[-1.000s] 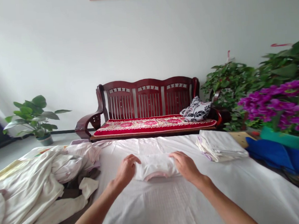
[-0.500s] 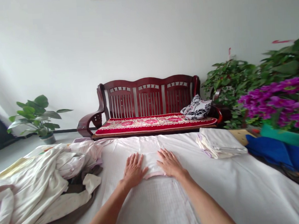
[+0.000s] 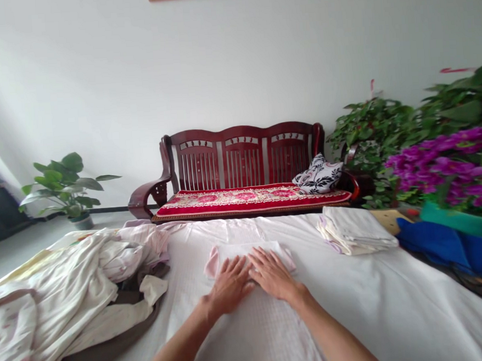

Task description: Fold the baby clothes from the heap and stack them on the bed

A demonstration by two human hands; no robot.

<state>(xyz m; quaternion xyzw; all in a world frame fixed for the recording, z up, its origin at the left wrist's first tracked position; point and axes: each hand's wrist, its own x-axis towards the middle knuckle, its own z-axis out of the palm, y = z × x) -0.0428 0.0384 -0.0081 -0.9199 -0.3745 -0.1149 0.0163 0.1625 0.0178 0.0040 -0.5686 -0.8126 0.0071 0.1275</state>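
Note:
A small white garment with pink trim (image 3: pixel 229 251) lies folded flat on the white sheet (image 3: pixel 398 301) in front of me. My left hand (image 3: pixel 230 283) and my right hand (image 3: pixel 272 273) lie side by side on its near edge, palms down, fingers stretched out and touching each other. Neither hand holds anything. The hands cover the garment's near middle part.
A heap of crumpled white and pink clothes (image 3: pixel 78 280) lies at the left. A folded white stack (image 3: pixel 355 230) sits at the right, beside blue cloth (image 3: pixel 439 243) and purple flowers (image 3: pixel 454 165). A red wooden bench (image 3: pixel 244 172) stands behind, with potted plants (image 3: pixel 66 184) around.
The garment has been folded over into a flat rectangle. My hands came in from its two ends to the middle and flattened on it, drawing slightly nearer to me.

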